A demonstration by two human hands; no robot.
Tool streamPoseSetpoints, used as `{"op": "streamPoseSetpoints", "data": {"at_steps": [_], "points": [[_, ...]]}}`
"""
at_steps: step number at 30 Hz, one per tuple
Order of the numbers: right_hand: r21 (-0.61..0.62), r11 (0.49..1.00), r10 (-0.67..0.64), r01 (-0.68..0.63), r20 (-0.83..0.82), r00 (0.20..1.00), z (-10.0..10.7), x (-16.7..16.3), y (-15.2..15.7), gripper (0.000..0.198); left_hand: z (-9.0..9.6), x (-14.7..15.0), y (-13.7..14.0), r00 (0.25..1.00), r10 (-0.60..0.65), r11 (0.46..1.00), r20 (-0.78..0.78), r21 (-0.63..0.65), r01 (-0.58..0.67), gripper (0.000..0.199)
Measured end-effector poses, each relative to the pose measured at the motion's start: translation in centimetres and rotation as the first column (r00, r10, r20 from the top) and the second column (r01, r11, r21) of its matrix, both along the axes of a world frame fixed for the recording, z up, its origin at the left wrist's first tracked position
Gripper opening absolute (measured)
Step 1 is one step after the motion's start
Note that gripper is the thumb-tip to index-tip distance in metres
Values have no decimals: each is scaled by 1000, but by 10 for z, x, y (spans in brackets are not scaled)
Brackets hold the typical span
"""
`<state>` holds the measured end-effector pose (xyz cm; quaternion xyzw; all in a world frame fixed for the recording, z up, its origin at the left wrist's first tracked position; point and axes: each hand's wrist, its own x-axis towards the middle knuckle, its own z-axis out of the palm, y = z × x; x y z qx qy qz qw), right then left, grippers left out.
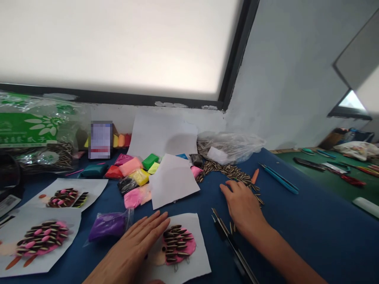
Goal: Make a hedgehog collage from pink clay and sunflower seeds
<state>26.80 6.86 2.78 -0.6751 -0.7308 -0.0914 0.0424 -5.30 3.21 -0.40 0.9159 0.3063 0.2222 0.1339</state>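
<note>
The left hand lies flat, palm down, fingers extended and held close together, pressing the left edge of a white paper sheet; it grips nothing. The forearm enters from the lower edge of the view. On that sheet sits a pink clay figure studded with striped sunflower seeds, just beside the fingertips. The right hand rests palm down on the blue table, fingers loosely spread and slightly curled, its tips touching a loose scatter of sunflower seeds; whether a seed is pinched beneath cannot be told. The forearm runs in from the lower right. Dark tweezers lie between the sheet and that wrist. A purple clay bag lies left of the left hand. Further left are two finished seed pictures. Beyond lie assorted coloured clay packets, a loose white paper and a clear bag of seeds. A blue tool lies to the right.
</note>
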Motion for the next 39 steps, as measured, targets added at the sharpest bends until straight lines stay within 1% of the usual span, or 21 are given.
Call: {"op": "streamPoseSetpoints", "data": {"at_steps": [5, 10, 13, 14, 16, 18, 21, 25, 32, 39], "points": [[-36, 997, 69, -72, -60, 996, 1, -1, -1, 32, 2, -1, -1, 1000, -7, 1000, 14, -22, 7, 96], [-51, 983, 159, -176, -236, 959, 9, -14, -12, 20, 1, -1, -2, 1000, -12, 1000, 26, -20, 12, 88], [-79, 957, 231, -280, -378, 897, 12, -25, -21, 14, -1, 0, -2, 1000, -2, 1000, 26, -30, 2, 86], [-86, 944, 241, -317, -477, 845, 12, -29, -24, 13, -2, 0, -3, 1000, 3, 1000, 23, -31, -2, 85], [-99, 925, 234, -366, -611, 756, 11, -38, -30, 13, -3, 0, -3, 1000, 8, 1000, 25, -23, -7, 83], [-116, 918, 212, -380, -665, 716, 9, -45, -33, 13, -3, 0, -3, 999, 6, 1000, 33, -11, -6, 80], [-136, 908, 206, -397, -679, 705, 6, -50, -36, 15, -2, -1, -3, 1000, 0, 1000, 30, -4, 1, 82], [-120, 898, 238, -424, -679, 695, 5, -51, -34, 16, -2, -2, -1, 1000, -12, 1000, 1, -18, 12, 92], [-116, 906, 240, -406, -650, 721, 0, -56, -34, 15, -2, 0, -1, 1000, -7, 1000, 5, -7, 7, 92], [-88, 904, 265, -418, -651, 711, -5, -58, -35, 16, -2, -2, -3, 1000, -5, 1000, 5, 1, 5, 88]]}}
